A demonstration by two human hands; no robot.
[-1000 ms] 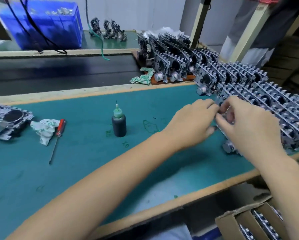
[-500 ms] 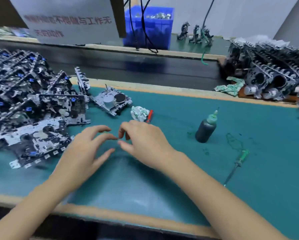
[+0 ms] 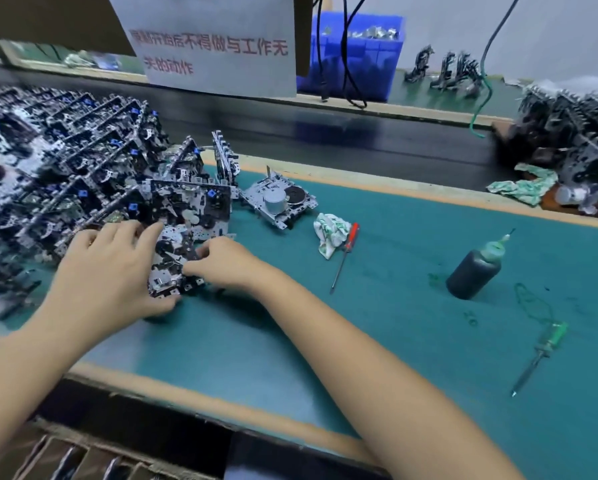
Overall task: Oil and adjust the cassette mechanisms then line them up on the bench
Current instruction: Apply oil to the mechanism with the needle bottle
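Note:
A cassette mechanism [image 3: 168, 263] of metal and black plastic lies at the near edge of a big heap of mechanisms [image 3: 65, 174] on the left of the green bench. My left hand [image 3: 107, 275] grips its left side, thumb under the near corner. My right hand [image 3: 221, 261] pinches its right edge. One more mechanism [image 3: 278, 204] with a silver motor lies apart, behind my right hand. A dark oil bottle [image 3: 474, 271] with a green nozzle stands to the right. At the far right stands a row of mechanisms [image 3: 581, 150].
A crumpled rag [image 3: 328, 232] and a red-handled screwdriver [image 3: 346, 254] lie in the middle of the green bench [image 3: 394, 341]. A green-handled screwdriver [image 3: 540, 355] lies at the right. Behind runs a black conveyor belt [image 3: 359, 136], with a blue bin [image 3: 353, 53] and a hanging white sign [image 3: 217, 43].
My view swung from the row on the right to the heap on the left. Both hands left the row, crossed the bench with nothing in them, and now hold a mechanism at the heap's edge.

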